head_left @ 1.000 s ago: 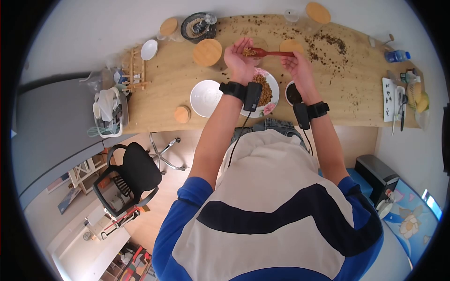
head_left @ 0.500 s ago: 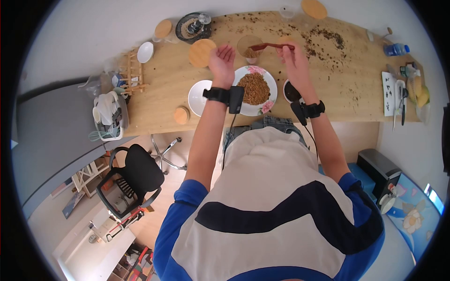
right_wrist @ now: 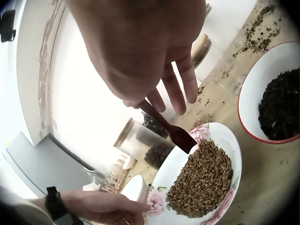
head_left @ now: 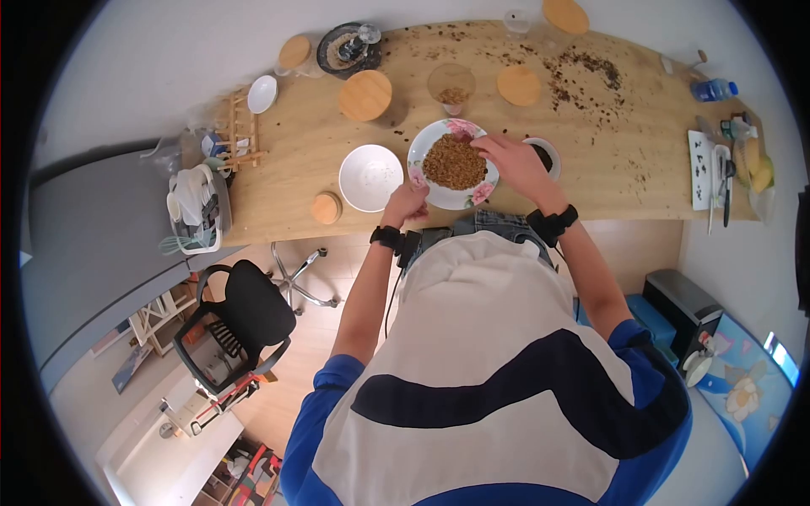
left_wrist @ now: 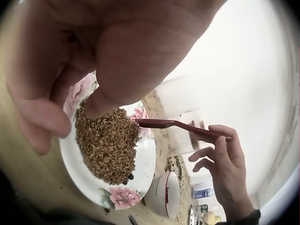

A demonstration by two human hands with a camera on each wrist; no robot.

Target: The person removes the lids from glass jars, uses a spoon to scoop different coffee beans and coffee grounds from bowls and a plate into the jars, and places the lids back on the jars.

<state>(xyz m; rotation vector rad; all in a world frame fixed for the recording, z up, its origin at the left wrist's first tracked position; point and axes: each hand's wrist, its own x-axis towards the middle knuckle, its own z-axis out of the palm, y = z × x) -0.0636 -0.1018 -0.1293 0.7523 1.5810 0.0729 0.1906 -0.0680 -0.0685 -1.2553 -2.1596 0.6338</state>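
Observation:
A floral plate [head_left: 416, 152] holds a heap of brown grain [head_left: 454, 163]. My left hand [head_left: 407, 204] grips the plate's rim at its near left, thumb over the top edge in the left wrist view. Pinched in my right hand [head_left: 516, 164] is the handle of a dark red wooden scoop [right_wrist: 180, 139]. Its blade points down at the far edge of the grain, and my other right fingers are spread loosely. Behind the plate stands a clear jar [head_left: 452, 94] with some grain in it.
Left of the plate is a white bowl [head_left: 371, 175]; right of it, a red-rimmed bowl [right_wrist: 248, 84] with dark leaves. Wooden-lidded jars [head_left: 365, 95], a stone mortar [head_left: 348, 51] and a small dish [head_left: 262, 94] stand farther back. Dark crumbs [head_left: 591, 72] litter the back right.
My left hand has come down from beside the jar to the plate's rim. My right hand has brought the scoop from over the jar down to the grain on the plate.

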